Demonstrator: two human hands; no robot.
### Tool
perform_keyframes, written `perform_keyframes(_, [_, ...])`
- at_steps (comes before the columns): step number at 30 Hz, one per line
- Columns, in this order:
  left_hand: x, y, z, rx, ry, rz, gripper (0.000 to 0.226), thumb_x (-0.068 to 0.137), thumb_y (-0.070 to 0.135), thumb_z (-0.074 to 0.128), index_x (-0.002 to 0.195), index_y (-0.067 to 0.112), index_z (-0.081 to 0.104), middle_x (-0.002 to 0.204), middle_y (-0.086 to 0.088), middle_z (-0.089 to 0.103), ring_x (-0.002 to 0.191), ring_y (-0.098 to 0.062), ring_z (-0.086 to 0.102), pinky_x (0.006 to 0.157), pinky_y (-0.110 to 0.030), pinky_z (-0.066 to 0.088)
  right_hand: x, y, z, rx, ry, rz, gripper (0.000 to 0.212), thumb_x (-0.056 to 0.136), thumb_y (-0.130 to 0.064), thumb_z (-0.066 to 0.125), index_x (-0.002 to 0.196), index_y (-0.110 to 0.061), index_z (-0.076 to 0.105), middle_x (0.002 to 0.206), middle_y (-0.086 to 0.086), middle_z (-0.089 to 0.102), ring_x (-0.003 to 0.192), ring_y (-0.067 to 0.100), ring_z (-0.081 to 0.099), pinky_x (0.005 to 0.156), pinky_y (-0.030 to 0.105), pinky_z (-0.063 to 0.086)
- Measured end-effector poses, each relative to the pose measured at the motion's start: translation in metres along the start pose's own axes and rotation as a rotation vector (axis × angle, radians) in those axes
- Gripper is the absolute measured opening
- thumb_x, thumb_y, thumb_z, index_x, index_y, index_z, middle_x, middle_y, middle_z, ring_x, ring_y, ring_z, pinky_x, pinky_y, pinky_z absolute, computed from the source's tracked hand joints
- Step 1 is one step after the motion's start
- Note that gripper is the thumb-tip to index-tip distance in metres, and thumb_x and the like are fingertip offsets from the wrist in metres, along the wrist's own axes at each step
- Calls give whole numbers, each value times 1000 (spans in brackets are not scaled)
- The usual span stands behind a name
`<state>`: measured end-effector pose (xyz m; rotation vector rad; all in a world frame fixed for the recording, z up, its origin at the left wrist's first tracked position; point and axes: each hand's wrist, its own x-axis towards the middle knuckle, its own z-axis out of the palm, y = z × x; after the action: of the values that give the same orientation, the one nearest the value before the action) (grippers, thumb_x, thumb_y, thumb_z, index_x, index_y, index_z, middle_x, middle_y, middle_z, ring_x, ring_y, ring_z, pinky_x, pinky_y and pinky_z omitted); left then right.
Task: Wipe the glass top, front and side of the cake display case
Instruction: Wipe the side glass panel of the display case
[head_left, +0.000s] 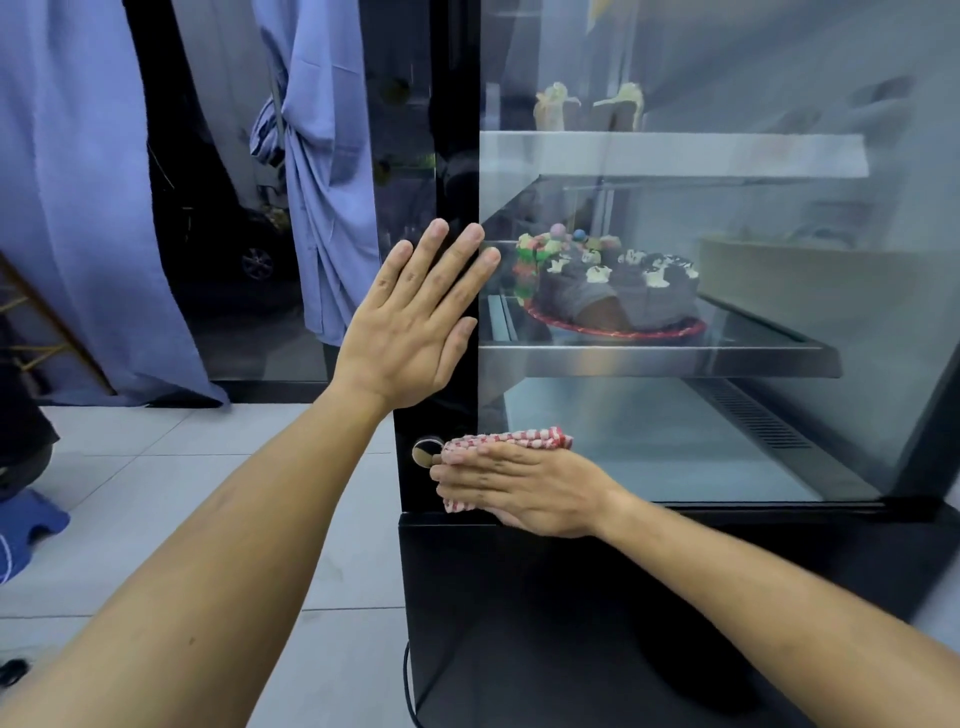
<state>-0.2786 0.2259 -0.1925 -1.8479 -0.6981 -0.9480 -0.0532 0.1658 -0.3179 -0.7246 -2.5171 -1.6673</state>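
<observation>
The cake display case (675, 571) fills the right half of the frame, its black corner post running down the centre. The step in hand looks like wiping the large glass pane (727, 426) that faces the camera, at its lower left corner; whether this counts as the front or the side cannot be told.

The right hand (524, 488) presses a folded red-and-white checked cloth (511, 439) flat against the glass just above the black base, fingers straight and together, beside a small round lock (427, 451) on the post. The left hand (415, 322) rests open, fingers spread, on the post in mid-frame, seemingly bracing the case.

Inside, a chocolate cake (618, 293) sits on the middle shelf (660, 361).

With the cloth at the bottom edge, the next move probably calls for sweeping right along that edge or back up the pane, keeping even pressure.
</observation>
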Motion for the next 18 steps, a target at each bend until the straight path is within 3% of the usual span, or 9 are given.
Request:
perform_keyframes(6, [0, 1, 0, 1, -8, 4, 62, 111, 34, 26, 168, 17, 10, 174, -5, 2, 161, -28, -3, 131, -48, 5, 38, -56, 1, 264, -120, 160, 62, 110, -45, 32, 165, -20, 18, 174, -6, 7, 159, 9, -4, 128, 33, -13])
perform_keyframes(9, [0, -1, 0, 7, -12, 6, 61, 111, 35, 25, 168, 17, 11, 174, -6, 3, 161, -29, -3, 131, -47, 2, 30, -50, -2, 240, -118, 165, 62, 110, -44, 32, 166, -19, 18, 173, -6, 5, 159, 9, -5, 129, 33, -10])
perform_keyframes(13, [0, -1, 0, 9, -3, -1, 61, 111, 35, 26, 168, 16, 12, 174, -6, 5, 161, -29, -1, 131, -48, 3, -30, -27, -2, 261, -117, 191, 61, 110, -39, 37, 166, -21, 19, 174, -7, 10, 160, 10, 5, 130, 35, 8])
perform_keyframes(18, [0, 3, 0, 27, 6, -15, 60, 111, 34, 26, 168, 17, 13, 175, -7, 8, 161, -30, 2, 131, -47, 4, -60, -26, 0, 167, -111, 251, 60, 109, -40, 36, 165, -23, 24, 173, -7, 15, 159, 11, 9, 130, 34, 2])
